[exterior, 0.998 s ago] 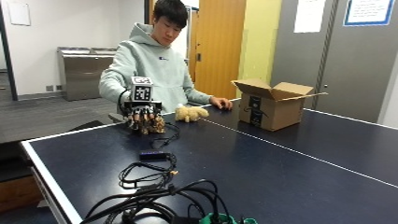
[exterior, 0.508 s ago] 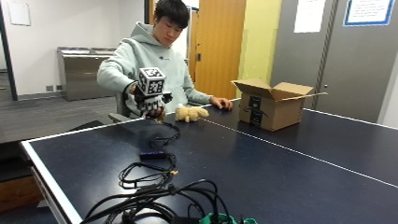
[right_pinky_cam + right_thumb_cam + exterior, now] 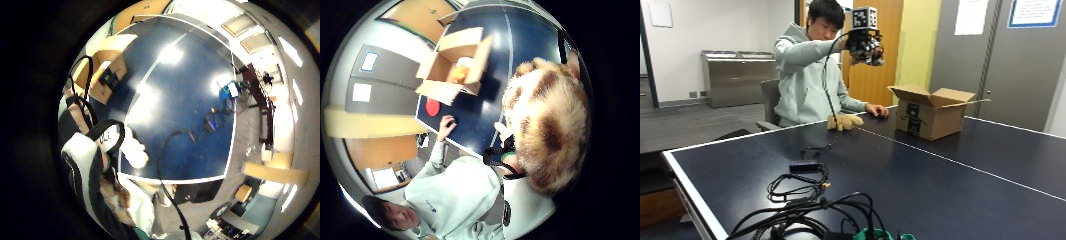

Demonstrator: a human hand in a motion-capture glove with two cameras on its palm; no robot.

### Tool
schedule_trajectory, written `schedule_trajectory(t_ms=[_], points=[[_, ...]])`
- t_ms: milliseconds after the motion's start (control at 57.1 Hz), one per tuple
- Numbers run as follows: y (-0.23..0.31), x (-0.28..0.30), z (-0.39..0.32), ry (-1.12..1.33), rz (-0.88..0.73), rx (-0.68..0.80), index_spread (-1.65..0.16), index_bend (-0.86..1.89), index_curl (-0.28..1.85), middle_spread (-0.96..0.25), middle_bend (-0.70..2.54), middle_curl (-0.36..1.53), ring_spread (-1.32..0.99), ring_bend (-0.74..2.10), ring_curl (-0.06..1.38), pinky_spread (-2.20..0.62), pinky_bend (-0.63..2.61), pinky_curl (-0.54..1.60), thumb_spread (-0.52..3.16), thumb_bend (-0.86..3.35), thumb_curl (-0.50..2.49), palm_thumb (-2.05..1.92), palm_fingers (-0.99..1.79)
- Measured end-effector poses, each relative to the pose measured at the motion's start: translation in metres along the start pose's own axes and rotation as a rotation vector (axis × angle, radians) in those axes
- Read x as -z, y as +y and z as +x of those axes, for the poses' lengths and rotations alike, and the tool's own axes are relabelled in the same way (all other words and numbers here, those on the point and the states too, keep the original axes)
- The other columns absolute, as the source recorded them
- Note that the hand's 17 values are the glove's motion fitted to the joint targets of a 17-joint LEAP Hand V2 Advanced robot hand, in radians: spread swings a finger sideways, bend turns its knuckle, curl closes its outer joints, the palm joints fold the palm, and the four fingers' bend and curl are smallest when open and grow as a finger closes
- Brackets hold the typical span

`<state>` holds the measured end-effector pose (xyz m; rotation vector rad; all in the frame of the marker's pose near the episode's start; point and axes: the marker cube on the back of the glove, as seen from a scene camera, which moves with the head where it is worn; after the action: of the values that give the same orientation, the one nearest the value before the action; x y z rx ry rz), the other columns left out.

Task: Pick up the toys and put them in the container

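Observation:
My gloved right hand (image 3: 865, 44) is raised to the height of the person's head, above the table's far edge, with its fingers curled round a cream and brown spotted plush toy (image 3: 547, 135). That toy fills much of the thumb side palm view. A tan plush toy (image 3: 844, 121) lies on the dark blue table (image 3: 959, 190) below the hand. The open cardboard box (image 3: 931, 113) stands to the right of it, flaps up, with something yellow-orange inside (image 3: 460, 73). The person's bare left hand (image 3: 876, 110) rests on the table between the tan toy and the box.
A tangle of black cables (image 3: 806, 205) and a small black adapter (image 3: 805, 165) lie on the near left of the table. A white line (image 3: 953, 162) runs across the tabletop. A red disc (image 3: 433, 106) lies beside the box.
My hand has risen from just above the table at the left of the tan toy up to head height and moved right, toward the box, carrying the spotted toy.

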<state>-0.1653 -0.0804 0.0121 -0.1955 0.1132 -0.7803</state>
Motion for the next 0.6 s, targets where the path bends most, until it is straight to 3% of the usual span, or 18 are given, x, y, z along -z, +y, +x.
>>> schedule_trajectory(t_ms=[88,158,228,280,350,438,508,595], points=[[-0.074,0.001,-0.018,0.045,0.076,-0.261,-0.30,0.37,0.57,-0.17,0.87,0.70,-0.31,1.34,0.60,-0.37,1.10,0.48,0.64,0.04,0.80,0.59,1.08],[-0.117,-0.002,-0.034,0.003,0.138,-0.259,-0.30,0.35,0.61,-0.17,0.86,0.71,-0.31,1.35,0.60,-0.37,1.11,0.48,0.64,0.03,0.82,0.59,1.07],[-0.157,-0.008,-0.040,-0.042,0.200,-0.408,-0.31,0.32,0.64,-0.17,0.86,0.73,-0.31,1.35,0.60,-0.37,1.12,0.48,0.64,0.02,0.84,0.59,1.06],[-0.179,-0.018,-0.038,-0.027,0.221,-0.416,-0.31,0.29,0.66,-0.17,0.84,0.73,-0.31,1.35,0.60,-0.38,1.13,0.48,0.64,0.01,0.85,0.59,1.04],[-0.194,-0.034,-0.008,0.073,0.220,-0.408,-0.31,0.23,0.69,-0.18,0.82,0.74,-0.31,1.36,0.60,-0.37,1.14,0.49,0.66,-0.01,0.86,0.58,1.00],[-0.205,-0.052,0.055,0.198,0.201,-0.604,-0.29,0.09,0.67,-0.18,0.80,0.75,-0.30,1.38,0.60,-0.38,1.15,0.48,0.81,-0.04,0.81,0.48,0.92],[-0.229,-0.064,0.005,0.003,0.187,-0.503,-0.27,0.09,0.64,-0.17,0.79,0.74,-0.29,1.32,0.58,-0.37,1.15,0.48,0.98,-0.06,0.73,0.35,0.80],[-0.224,-0.072,0.002,-0.163,0.082,-0.190,-0.25,0.20,0.69,-0.12,0.48,0.67,-0.21,0.98,0.54,-0.22,1.23,0.54,1.02,-0.12,0.60,0.05,-0.16]])
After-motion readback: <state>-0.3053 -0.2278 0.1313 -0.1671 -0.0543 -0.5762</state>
